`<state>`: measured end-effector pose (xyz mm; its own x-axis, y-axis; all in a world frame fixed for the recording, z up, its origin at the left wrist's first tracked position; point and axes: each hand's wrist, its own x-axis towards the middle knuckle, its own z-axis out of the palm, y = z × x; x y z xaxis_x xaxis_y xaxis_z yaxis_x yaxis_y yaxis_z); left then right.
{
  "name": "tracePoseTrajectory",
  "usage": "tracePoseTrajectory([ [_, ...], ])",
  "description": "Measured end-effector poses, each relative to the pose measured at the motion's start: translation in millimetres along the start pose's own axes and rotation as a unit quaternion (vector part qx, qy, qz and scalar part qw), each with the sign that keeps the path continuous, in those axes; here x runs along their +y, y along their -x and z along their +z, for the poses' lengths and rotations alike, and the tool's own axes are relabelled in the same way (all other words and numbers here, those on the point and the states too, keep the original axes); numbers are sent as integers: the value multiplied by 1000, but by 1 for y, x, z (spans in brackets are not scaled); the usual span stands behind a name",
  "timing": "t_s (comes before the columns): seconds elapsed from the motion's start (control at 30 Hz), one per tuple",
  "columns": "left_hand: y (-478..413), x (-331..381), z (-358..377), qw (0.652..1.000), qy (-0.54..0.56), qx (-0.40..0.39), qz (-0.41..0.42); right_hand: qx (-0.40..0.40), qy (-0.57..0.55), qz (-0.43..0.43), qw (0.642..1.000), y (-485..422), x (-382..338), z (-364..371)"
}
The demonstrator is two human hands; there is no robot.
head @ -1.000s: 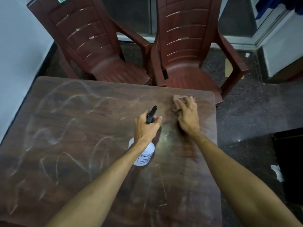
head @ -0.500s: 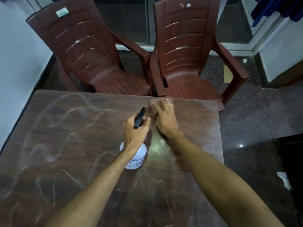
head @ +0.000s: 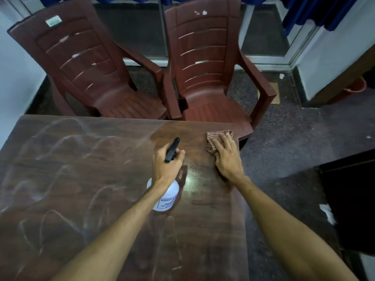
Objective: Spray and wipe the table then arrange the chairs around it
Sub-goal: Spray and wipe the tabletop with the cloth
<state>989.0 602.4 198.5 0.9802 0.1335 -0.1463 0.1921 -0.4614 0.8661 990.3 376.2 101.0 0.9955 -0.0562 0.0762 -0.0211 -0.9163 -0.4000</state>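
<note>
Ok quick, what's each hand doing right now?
Left hand: closed round the spray bottle.
Right hand: open, flat on the checked cloth on the table.

A white spray bottle (head: 166, 196) is gripped by the left hand (head: 166, 165) above the streaked table (head: 71, 179). A checked cloth (head: 217, 139) is pressed flat near the far right corner by the right hand (head: 227, 157). Two maroon chairs (head: 97, 74) are seen beyond.
</note>
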Motion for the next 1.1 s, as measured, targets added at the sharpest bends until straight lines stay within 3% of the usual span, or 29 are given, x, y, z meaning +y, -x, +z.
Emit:
tracePoseTrajectory([
  [0.13, 20, 7, 0, 1000, -3, 14, -2, 14, -42, 82, 996, 27, -9, -8],
  [0.27, 43, 3, -14, 1000, -3, 24, -13, -7, -54, -23, 998, 101, -49, 3],
  [0.43, 52, -21, -53, 996, -15, 50, -68, 24, -114, 175, 978, 71, -91, 11],
  [0.57, 40, -43, -94, 992, -22, 65, -105, -24, -95, 24, 995, 58, -127, 43],
  [0.6, 34, -48, -105, 991, -24, 66, -112, -15, -87, 25, 996, 50, -127, 47],
  [0.7, 14, -65, -144, 989, -25, 79, -121, 49, -97, 142, 984, 15, -142, 58],
  [0.77, -3, -81, -172, 989, -16, 77, -125, 54, -94, 153, 982, -5, -175, 76],
  [0.9, -35, -112, -222, 988, 4, 61, -141, -19, -84, -17, 996, -25, -252, 123],
  [0.93, -45, -119, -234, 987, 7, 62, -146, -16, -79, -28, 996, -35, -263, 128],
  [1.03, -64, -135, -265, 990, 6, 59, -127, 39, -102, 94, 990, -68, -279, 130],
  [1.1, -76, -144, -285, 990, 17, 55, -129, 34, -92, 102, 990, -77, -314, 142],
])
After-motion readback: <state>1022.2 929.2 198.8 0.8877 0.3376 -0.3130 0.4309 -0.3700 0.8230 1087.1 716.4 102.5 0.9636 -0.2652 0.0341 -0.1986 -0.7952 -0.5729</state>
